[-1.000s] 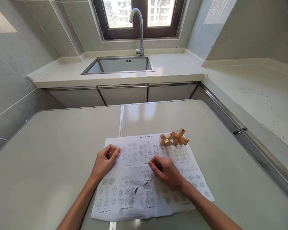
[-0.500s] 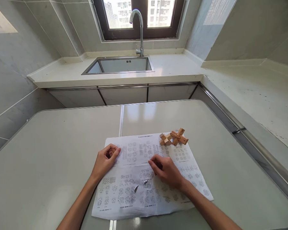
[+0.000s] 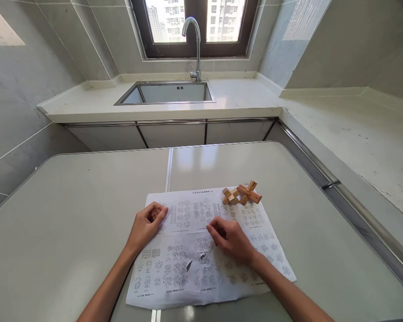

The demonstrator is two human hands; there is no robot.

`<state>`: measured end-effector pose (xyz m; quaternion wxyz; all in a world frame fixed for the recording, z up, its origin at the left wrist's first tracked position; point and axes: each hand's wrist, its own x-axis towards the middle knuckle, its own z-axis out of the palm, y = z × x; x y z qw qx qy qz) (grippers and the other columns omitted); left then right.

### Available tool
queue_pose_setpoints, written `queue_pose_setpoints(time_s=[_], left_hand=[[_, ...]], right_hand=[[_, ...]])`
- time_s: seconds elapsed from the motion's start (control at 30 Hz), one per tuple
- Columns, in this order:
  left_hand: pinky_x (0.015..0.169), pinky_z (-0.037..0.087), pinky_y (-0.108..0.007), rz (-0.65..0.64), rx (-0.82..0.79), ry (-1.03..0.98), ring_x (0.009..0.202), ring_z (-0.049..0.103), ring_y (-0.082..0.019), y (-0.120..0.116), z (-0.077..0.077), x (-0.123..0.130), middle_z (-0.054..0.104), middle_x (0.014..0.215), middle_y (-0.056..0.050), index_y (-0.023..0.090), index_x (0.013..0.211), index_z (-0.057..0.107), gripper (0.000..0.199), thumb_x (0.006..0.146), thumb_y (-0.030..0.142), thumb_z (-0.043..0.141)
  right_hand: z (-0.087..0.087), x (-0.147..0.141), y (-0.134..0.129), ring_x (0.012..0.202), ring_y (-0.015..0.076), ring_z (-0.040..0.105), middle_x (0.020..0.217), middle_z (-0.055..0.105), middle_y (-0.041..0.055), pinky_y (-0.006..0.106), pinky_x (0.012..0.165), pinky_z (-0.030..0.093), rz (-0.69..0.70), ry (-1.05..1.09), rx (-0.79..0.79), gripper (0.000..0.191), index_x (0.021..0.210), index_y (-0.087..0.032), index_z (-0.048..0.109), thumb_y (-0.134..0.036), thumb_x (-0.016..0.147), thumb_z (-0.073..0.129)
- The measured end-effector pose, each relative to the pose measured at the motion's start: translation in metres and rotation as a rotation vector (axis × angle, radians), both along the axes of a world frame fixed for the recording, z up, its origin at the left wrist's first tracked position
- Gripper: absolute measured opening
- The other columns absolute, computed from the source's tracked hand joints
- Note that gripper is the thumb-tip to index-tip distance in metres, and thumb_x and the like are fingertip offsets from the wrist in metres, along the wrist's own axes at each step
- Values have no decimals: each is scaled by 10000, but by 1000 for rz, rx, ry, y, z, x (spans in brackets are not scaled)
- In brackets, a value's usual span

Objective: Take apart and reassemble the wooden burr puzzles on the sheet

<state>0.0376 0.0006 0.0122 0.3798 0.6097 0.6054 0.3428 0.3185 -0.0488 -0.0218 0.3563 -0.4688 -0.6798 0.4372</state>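
Observation:
A printed instruction sheet (image 3: pixel 188 241) lies creased on the table, with small diagrams of assembly steps and two little torn holes near its middle. My left hand (image 3: pixel 149 221) rests on the sheet's left edge, fingers curled, nothing visible in them. Over the sheet's middle right, my right hand (image 3: pixel 230 237) lies on its side with fingers bent and thumb near the index finger; no object shows in it. Two wooden interlocking puzzles sit at the sheet's upper right corner: a pale, chunky burr puzzle (image 3: pixel 230 196) and a darker, cross-shaped puzzle (image 3: pixel 249 193) beside it, touching or nearly so.
The pale table (image 3: pixel 70 214) has a seam (image 3: pixel 169 170) running front to back. Beyond its far edge stands a white counter (image 3: pixel 248 91) with a sink (image 3: pixel 174 92) and a tall faucet (image 3: pixel 197 49). Another counter (image 3: pixel 362 129) runs along the right.
The view shifts very slightly. Both hands, the sheet and the wooden puzzles keep their places relative to one another.

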Motion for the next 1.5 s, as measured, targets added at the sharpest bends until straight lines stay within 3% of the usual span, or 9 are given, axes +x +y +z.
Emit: queue_pose_setpoints(time_s=[1.5], left_hand=[[552, 310, -238, -5, 5, -1, 577, 358, -118, -1, 0, 1, 407, 624, 54, 197, 781, 633, 388, 895, 567, 662]], right_hand=[[-4, 3, -2, 496, 133, 464, 568, 561, -45, 272, 559, 387, -7, 1, 12, 306, 820, -227, 557, -403, 1065, 502]])
